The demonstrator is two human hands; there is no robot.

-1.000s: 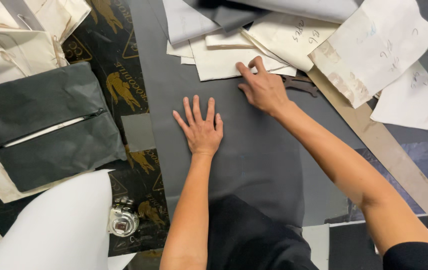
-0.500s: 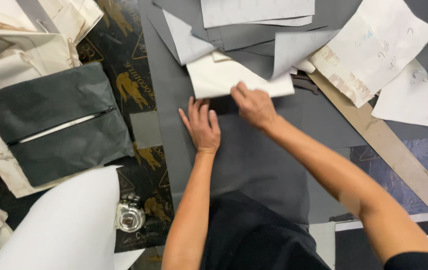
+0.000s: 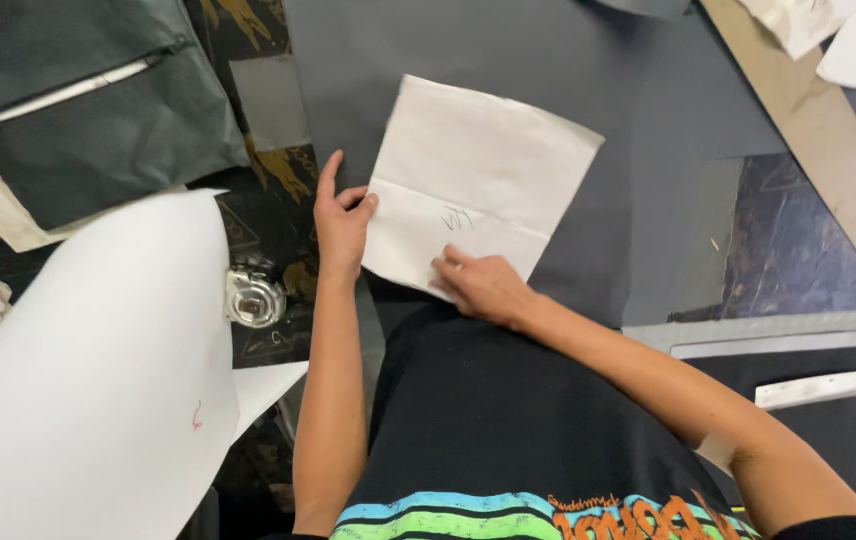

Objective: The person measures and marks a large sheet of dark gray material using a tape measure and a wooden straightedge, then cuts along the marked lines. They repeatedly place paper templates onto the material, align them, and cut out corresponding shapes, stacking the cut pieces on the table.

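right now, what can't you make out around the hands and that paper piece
- Head view: the near corner of the cream paper piece is hidden under the right hand.
- The grey fabric beneath it runs off the top edge.
- The left hand touches the paper's edge; its grip cannot be judged.
- The small shiny object by the white sheet is too small to identify.
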